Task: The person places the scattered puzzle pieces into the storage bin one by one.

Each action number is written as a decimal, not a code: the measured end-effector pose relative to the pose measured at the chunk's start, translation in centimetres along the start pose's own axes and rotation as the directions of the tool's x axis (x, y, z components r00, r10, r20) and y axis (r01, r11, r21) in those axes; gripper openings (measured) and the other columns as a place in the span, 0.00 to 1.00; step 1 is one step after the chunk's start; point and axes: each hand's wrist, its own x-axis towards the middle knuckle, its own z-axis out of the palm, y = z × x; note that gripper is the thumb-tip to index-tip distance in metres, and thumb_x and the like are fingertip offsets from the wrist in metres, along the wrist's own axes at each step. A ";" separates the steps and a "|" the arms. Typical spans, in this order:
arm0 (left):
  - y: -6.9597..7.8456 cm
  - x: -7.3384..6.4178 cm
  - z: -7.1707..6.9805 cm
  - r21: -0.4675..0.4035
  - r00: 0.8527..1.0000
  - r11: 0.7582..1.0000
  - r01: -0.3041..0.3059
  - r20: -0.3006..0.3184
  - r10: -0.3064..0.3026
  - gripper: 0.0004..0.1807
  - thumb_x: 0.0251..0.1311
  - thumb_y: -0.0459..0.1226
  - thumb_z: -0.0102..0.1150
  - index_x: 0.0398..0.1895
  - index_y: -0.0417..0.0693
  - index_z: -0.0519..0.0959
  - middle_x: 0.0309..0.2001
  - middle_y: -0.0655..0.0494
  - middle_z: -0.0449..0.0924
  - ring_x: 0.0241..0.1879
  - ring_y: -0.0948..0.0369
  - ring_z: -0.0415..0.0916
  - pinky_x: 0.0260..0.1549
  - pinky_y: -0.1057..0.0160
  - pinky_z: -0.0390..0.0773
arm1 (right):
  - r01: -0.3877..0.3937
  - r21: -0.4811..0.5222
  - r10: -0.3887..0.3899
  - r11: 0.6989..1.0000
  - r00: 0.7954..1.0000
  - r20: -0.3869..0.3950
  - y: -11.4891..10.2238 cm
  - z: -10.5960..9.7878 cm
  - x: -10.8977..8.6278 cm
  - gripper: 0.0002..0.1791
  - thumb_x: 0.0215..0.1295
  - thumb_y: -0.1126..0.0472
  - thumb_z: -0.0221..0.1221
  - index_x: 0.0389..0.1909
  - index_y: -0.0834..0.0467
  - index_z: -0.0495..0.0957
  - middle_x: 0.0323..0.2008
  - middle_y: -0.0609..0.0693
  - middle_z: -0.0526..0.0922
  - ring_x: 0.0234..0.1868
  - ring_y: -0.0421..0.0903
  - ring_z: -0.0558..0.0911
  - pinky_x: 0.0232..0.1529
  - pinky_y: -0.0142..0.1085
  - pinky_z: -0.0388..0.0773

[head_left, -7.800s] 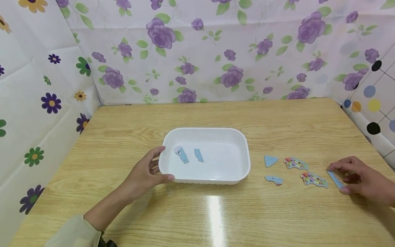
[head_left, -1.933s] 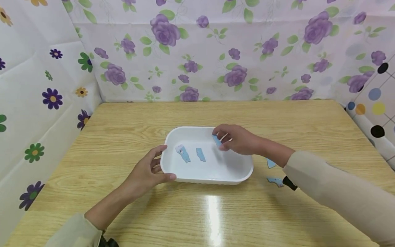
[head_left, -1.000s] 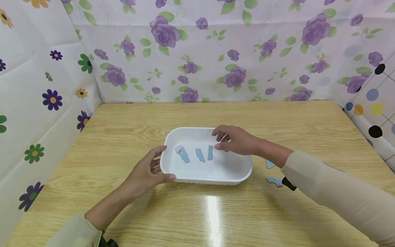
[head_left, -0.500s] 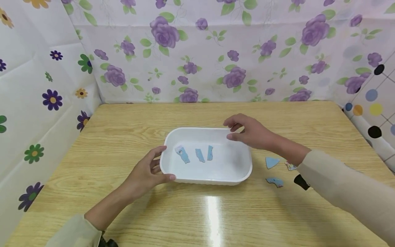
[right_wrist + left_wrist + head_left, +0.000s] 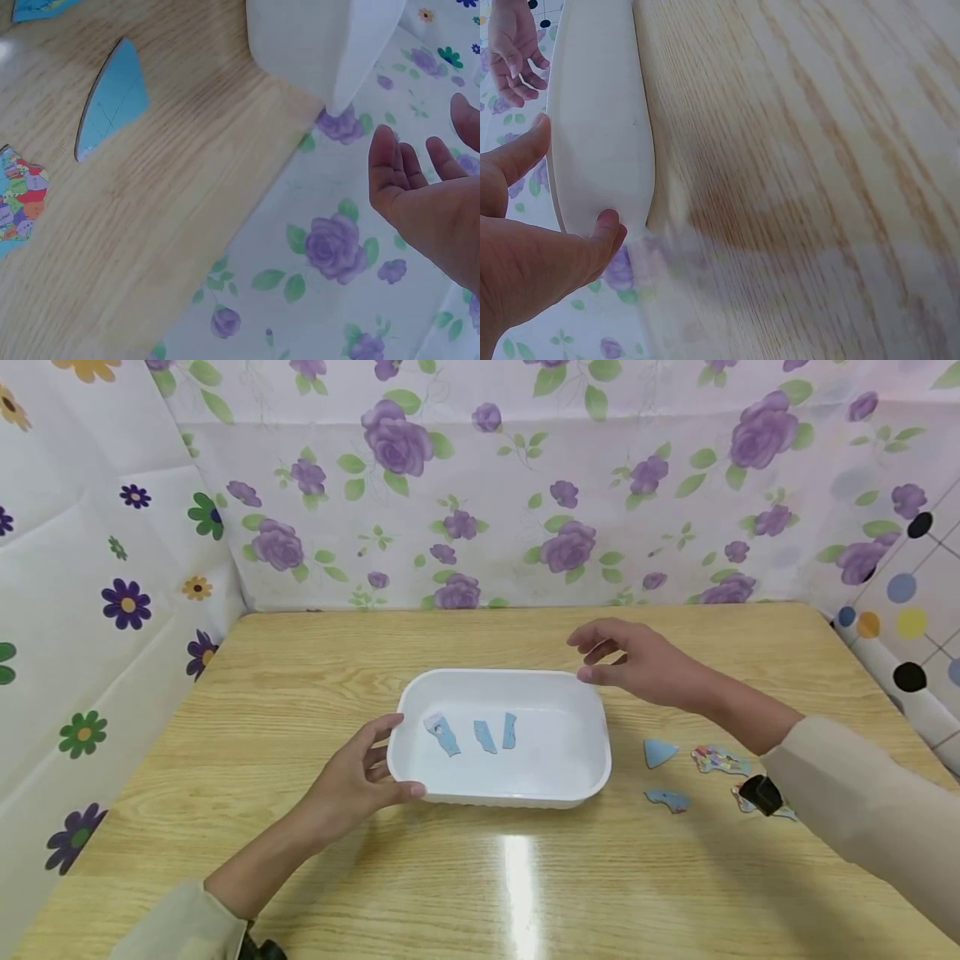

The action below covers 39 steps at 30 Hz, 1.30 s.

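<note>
In the head view a white plastic tub (image 5: pixel 498 798) sits mid-table, holding three pale blue jigsaw puzzle pieces: one with a small figure (image 5: pixel 442 735), a middle piece (image 5: pixel 484 737) and a narrow piece (image 5: pixel 509 731). My left hand (image 5: pixel 352 781) holds the tub's left end, thumb at the front corner and fingers at the side rim; the left wrist view shows its fingertips against the outer wall (image 5: pixel 604 127). Above the tub's far right corner hovers my right hand (image 5: pixel 637 664), fingers loosely bent with nothing between them, palm visible in the right wrist view.
Right of the tub lie a blue triangular piece (image 5: pixel 660 752), a small blue piece (image 5: pixel 667 800) and a colourful piece (image 5: pixel 720 759). Another colourful piece (image 5: pixel 744 799) is partly hidden by the right wrist's black strap (image 5: pixel 761 795). Flowered cloth (image 5: pixel 487 485) hangs behind the table.
My right hand brought the narrow blue piece from the table's right side into the tub and let go of it, then rose and drew back rightward. The left hand stays on the tub.
</note>
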 end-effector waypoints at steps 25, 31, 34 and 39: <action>0.3 -0.1 0.0 0.011 1.000 1.000 0.003 0.009 -0.003 0.53 0.48 0.37 0.74 0.74 0.46 0.50 0.70 0.43 0.56 0.63 0.44 0.67 0.52 0.62 0.78 | -0.050 -0.055 0.049 0.997 0.999 -0.020 4.4 -3.0 -4.7 0.24 0.68 0.58 0.59 0.64 0.53 0.69 0.60 0.53 0.72 0.56 0.53 0.74 0.48 0.46 0.78; 0.2 0.0 -0.1 0.018 1.000 1.000 0.002 0.008 -0.002 0.54 0.48 0.39 0.74 0.75 0.47 0.50 0.70 0.44 0.56 0.64 0.45 0.67 0.53 0.61 0.78 | -0.067 -0.106 0.064 0.992 0.998 -0.025 6.4 -4.0 -6.8 0.25 0.67 0.56 0.60 0.64 0.52 0.69 0.60 0.53 0.72 0.55 0.52 0.76 0.45 0.36 0.80; 0.2 0.0 -0.1 0.014 1.000 1.000 0.004 0.011 -0.004 0.53 0.49 0.38 0.74 0.75 0.47 0.50 0.70 0.44 0.56 0.64 0.44 0.66 0.53 0.61 0.78 | -0.091 -0.146 0.086 0.985 0.995 -0.044 7.1 -4.8 -8.1 0.25 0.66 0.57 0.61 0.64 0.50 0.69 0.59 0.53 0.73 0.54 0.47 0.76 0.42 0.33 0.80; 0.1 0.0 0.0 0.020 1.000 1.000 0.009 0.009 -0.010 0.54 0.48 0.39 0.74 0.75 0.47 0.50 0.70 0.44 0.55 0.64 0.44 0.66 0.53 0.61 0.78 | -0.121 -0.196 0.109 0.973 0.992 -0.071 8.4 -6.2 -10.3 0.28 0.65 0.56 0.62 0.65 0.49 0.68 0.58 0.48 0.72 0.49 0.31 0.75 0.39 0.30 0.79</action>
